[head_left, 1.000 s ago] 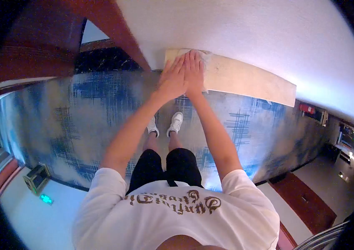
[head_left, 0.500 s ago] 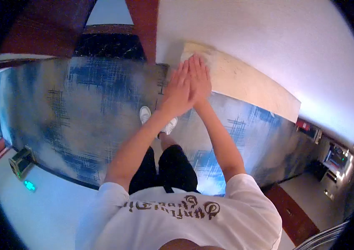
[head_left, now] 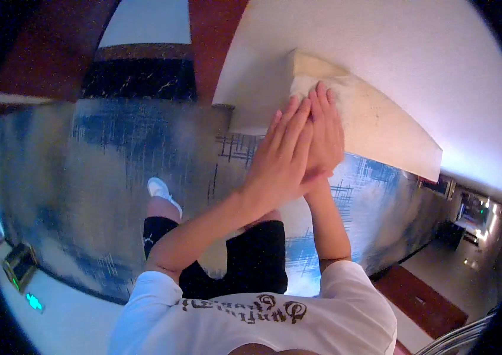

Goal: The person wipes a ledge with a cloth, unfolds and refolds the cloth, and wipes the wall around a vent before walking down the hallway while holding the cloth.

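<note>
A pale, crumpled cloth point(head_left: 304, 86) lies on the near end of a long cream ledge point(head_left: 381, 124) that juts from the white wall. My left hand point(head_left: 283, 151) is stretched out with its fingers extended, partly overlapping my right hand. My right hand point(head_left: 326, 133) lies flat, fingers straight and close together, over the cloth and ledge end. Both palms are hidden, so their exact contact with the cloth cannot be made out. Neither hand is wrapped around anything.
Blue and grey patterned carpet point(head_left: 126, 160) covers the floor, with one white shoe point(head_left: 159, 188) on it. Dark red door frames point(head_left: 215, 47) stand at the upper left. A red-brown door point(head_left: 419, 302) is at the lower right. A green lit sign point(head_left: 34, 302) shows at the lower left.
Both hands have shifted right in view with the ledge end and look closer. My left hand now crosses further over my right. My feet have stepped apart, and the view has turned.
</note>
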### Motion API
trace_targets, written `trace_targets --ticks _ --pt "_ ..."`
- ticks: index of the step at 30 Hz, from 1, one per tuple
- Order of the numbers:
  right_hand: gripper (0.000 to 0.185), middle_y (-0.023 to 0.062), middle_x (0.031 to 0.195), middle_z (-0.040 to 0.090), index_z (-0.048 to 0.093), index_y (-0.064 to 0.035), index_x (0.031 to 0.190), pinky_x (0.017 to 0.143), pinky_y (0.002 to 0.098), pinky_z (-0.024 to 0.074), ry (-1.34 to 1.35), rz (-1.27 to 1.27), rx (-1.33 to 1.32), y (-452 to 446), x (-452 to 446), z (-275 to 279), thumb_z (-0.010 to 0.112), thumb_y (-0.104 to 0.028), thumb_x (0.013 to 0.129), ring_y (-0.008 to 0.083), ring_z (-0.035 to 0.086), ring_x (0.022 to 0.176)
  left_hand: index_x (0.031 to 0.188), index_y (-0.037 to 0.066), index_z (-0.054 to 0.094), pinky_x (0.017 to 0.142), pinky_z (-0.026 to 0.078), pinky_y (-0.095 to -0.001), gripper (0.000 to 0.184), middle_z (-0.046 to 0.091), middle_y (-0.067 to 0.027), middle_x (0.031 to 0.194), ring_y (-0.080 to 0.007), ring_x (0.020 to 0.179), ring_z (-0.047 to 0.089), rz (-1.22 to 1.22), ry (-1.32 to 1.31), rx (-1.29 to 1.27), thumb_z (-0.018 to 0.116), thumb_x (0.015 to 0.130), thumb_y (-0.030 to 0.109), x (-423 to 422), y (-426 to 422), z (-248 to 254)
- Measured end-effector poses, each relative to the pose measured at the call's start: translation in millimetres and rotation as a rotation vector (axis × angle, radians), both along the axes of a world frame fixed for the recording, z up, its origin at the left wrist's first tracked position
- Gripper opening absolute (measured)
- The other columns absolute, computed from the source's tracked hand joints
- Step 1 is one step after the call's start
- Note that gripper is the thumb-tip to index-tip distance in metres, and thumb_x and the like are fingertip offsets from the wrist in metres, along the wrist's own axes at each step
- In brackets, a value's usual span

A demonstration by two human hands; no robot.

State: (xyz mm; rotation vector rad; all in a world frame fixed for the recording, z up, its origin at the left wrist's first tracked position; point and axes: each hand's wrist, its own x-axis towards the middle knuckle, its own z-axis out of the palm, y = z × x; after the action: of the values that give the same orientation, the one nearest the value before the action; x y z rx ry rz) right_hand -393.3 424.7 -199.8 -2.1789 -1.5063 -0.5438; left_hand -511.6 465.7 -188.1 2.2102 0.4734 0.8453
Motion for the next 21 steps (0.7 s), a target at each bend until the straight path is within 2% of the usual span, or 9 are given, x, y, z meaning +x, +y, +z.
trace_targets --ticks 4,6,7,8,12,15,17,19,21 --pt "0.040 0.0172 0.147 0.055 0.064 -0.0056 0.132 0.110 0.0446 0.0429 -0.041 -0.087 0.159 -4.8 -4.7 -28.6 0.058 -0.026 0.098 0.0340 0.051 0.138 0.139 -0.010 0.049 0.124 0.018 -0.0535 0.078 0.033 -0.0258 0.159 -0.0400 0.151 0.029 -0.086 -0.003 0.180 0.066 0.088 0.046 -7.7 12.4 -35.6" --pt "0.039 0.0204 0.150 0.051 0.063 -0.0051 0.132 0.109 0.0458 0.0432 -0.104 -0.143 0.219 -8.1 -6.7 -50.0 0.058 -0.026 0.099 0.0366 0.050 0.139 0.138 -0.005 0.052 0.123 0.009 -0.0588 0.069 0.039 -0.0228 0.158 -0.0416 0.149 0.031 -0.114 0.008 0.468 0.063 0.092 0.045 -18.3 16.7 -54.2" --pt "0.041 0.0207 0.151 0.050 0.061 -0.0047 0.134 0.110 0.0457 0.0421 -0.130 -0.164 0.260 -9.1 -7.1 -63.7 0.059 -0.026 0.099 0.0364 0.049 0.139 0.142 -0.002 0.053 0.124 0.008 -0.0576 0.067 0.042 -0.0143 0.159 -0.0380 0.151 0.031 -0.095 0.088 0.646 0.048 0.099 0.050 -25.1 15.7 -61.2" --pt "0.042 0.0210 0.152 0.048 0.059 -0.0042 0.135 0.111 0.0456 0.0410 -0.154 -0.179 0.312 -6.6 -6.9 -75.4 0.059 -0.027 0.099 0.0363 0.047 0.140 0.142 -0.002 0.053 0.124 0.008 -0.0576 0.067 0.042 -0.0143 0.159 -0.0380 0.151 0.031 -0.110 0.068 0.675 0.048 0.099 0.050 -21.7 19.4 -77.8" --pt "0.050 0.0223 0.155 0.040 0.050 -0.0025 0.141 0.114 0.0451 0.0367 -0.270 -0.216 0.511 6.6 -7.6 -109.6 0.060 -0.028 0.100 0.0357 0.042 0.143 0.151 0.005 0.047 0.125 0.008 -0.0535 0.066 0.039 -0.0035 0.162 -0.0348 0.153 0.028 0.235 -0.282 1.041 0.040 0.102 0.048 4.0 29.7 -134.9" --pt "0.056 0.0233 0.158 0.035 0.044 -0.0012 0.145 0.117 0.0448 0.0334 -0.352 -0.219 0.646 14.9 -19.8 -127.2 0.061 -0.029 0.100 0.0352 0.039 0.145 0.147 0.003 0.051 0.125 0.007 -0.0529 0.066 0.039 -0.0058 0.162 -0.0331 0.152 0.030 0.121 -0.304 1.030 0.044 0.100 0.048 -8.9 39.5 -148.6" --pt "0.061 0.0239 0.159 0.031 0.040 -0.0004 0.148 0.118 0.0446 0.0312 -0.396 -0.223 0.729 17.9 -24.8 -135.6 0.062 -0.030 0.100 0.0349 0.036 0.146 0.154 0.005 0.041 0.127 0.013 -0.0472 0.067 0.032 -0.0056 0.165 -0.0228 0.153 0.029 -0.093 -0.156 0.805 0.049 0.095 0.034 -24.2 35.7 -142.8" --pt "0.066 0.0245 0.161 0.027 0.035 0.0005 0.151 0.120 0.0443 0.0291 -0.415 -0.212 0.788 19.1 -17.5 -146.2 0.062 -0.031 0.101 0.0346 0.034 0.147 0.148 0.000 0.047 0.126 0.015 -0.0481 0.063 0.037 -0.0090 0.162 -0.0259 0.151 0.032 -0.086 -0.277 0.810 0.051 0.095 0.034 -7.7 37.4 -150.6" --pt "0.056 0.0303 0.153 0.040 0.048 0.0029 0.145 0.116 0.0498 0.0354 -0.417 -0.170 0.868 18.3 -7.8 -160.4 0.066 -0.023 0.099 0.0453 0.040 0.142 0.142 -0.004 0.053 0.126 0.017 -0.0490 0.061 0.042 -0.0123 0.159 -0.0291 0.149 0.036 -0.081 -0.381 0.803 0.052 0.094 0.034 1.3 38.7 -163.1"
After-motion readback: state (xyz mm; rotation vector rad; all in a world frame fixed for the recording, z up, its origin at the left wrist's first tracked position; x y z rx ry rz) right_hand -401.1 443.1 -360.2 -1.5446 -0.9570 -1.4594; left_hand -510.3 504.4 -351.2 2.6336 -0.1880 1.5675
